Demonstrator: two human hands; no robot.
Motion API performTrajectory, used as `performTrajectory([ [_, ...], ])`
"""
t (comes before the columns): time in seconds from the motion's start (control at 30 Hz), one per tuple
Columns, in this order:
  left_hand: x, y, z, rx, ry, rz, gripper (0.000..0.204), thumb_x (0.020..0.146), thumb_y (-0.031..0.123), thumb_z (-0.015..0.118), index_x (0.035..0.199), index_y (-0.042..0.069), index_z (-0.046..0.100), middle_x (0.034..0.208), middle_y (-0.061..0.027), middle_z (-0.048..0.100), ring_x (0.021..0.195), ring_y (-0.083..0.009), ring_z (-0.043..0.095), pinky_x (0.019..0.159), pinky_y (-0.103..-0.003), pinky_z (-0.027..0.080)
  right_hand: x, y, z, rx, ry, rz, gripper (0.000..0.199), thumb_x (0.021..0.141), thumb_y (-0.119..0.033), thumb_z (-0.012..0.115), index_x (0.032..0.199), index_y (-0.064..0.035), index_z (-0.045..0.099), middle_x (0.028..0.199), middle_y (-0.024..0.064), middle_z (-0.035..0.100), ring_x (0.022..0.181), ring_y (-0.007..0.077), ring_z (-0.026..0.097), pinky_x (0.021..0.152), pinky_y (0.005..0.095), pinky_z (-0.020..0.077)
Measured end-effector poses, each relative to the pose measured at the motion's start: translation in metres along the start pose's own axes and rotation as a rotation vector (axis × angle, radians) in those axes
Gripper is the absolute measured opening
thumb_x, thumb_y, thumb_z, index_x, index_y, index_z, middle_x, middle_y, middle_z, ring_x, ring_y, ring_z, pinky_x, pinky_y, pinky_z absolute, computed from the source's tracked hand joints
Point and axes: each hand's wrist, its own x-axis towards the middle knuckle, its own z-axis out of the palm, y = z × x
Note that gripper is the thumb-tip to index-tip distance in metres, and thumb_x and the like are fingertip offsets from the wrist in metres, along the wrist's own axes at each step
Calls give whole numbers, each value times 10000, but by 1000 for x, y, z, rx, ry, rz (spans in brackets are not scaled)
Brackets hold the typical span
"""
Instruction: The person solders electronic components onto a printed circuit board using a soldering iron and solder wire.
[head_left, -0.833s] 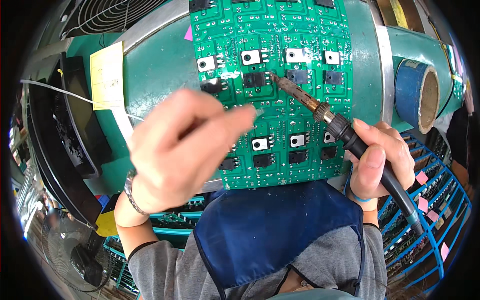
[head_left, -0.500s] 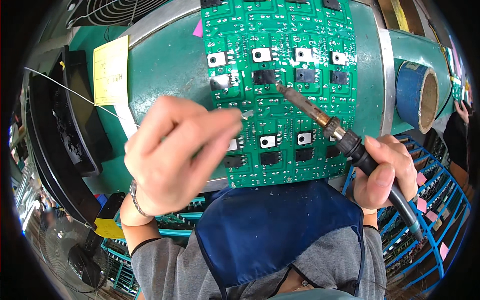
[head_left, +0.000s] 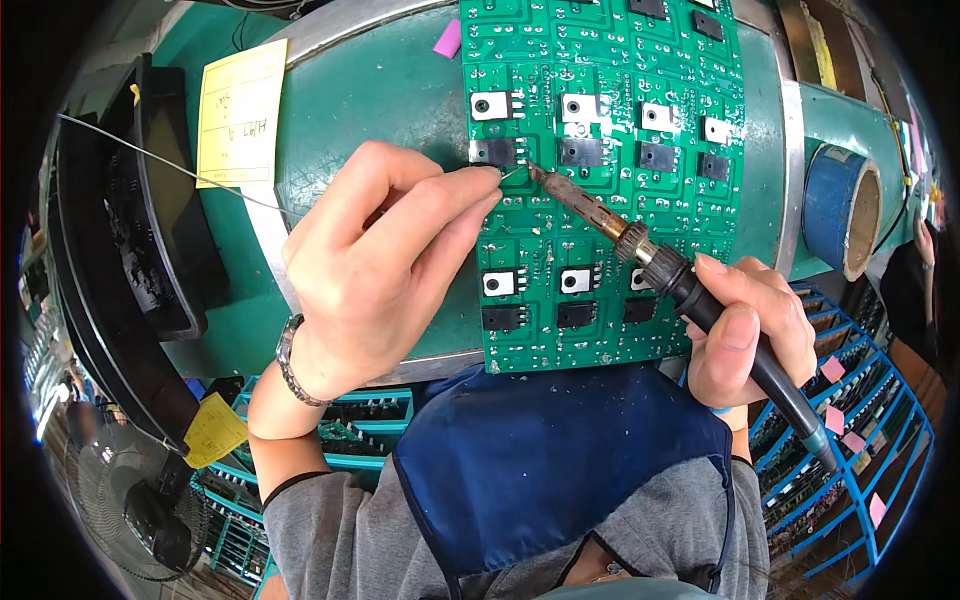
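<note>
A large green circuit board (head_left: 550,345) lies on the table, bearing rows of black flat components, some with silvery faces. My left hand (head_left: 375,260) reaches over its left edge, thumb and fingers pinched on a thin solder wire (head_left: 512,172). The wire's end meets the iron's tip beside the pins of a black component (head_left: 493,152). In my right hand (head_left: 750,330), a soldering iron (head_left: 660,265) is gripped by its black handle, slanting up and left. Its dark tip comes down at those pins; exact contact is too small to tell.
Black trays (head_left: 165,210) stand at the left, with a yellow paper (head_left: 240,115) next to them. A blue roll (head_left: 840,210) sits at the right. Blue racks (head_left: 850,440) with boards flank me, and a fan (head_left: 130,490) is at lower left. Another person's hand (head_left: 926,245) shows far right.
My left hand has moved up and right, bringing the solder wire to the iron's tip. The tip now sits at the component's pins. The board appears farther right in view.
</note>
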Motion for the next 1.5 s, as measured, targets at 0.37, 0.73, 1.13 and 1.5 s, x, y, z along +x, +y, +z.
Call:
performTrajectory([
  [0.37,0,-1,3,-22,0,27,234,696,-13,782,913,61,736,778,-28,536,611,-91,512,504,-215,412,1,1,6,18,47,-77,165,808,-54,631,911,71,663,629,99,648,413,143,537,394,256,426],
  [0.73,2,-1,0,39,59,-18,252,684,-32,777,911,73,740,782,-7,525,624,-75,484,487,-209,358,-6,5,4,2,150,-76,194,834,-112,621,888,71,658,712,121,686,459,146,559,431,265,447],
  [1.13,4,-3,2,34,49,12,264,686,-27,773,924,82,744,781,-19,506,647,-102,503,523,-222,406,3,-1,14,-30,207,87,376,913,-278,546,895,81,657,607,103,565,484,105,468,447,218,327],
  [1.5,1,-6,7,28,16,39,295,706,-32,767,984,62,735,819,-34,504,645,-99,505,533,-224,434,7,-3,4,4,13,72,166,843,-94,653,940,36,682,656,81,644,472,144,549,448,257,445],
])
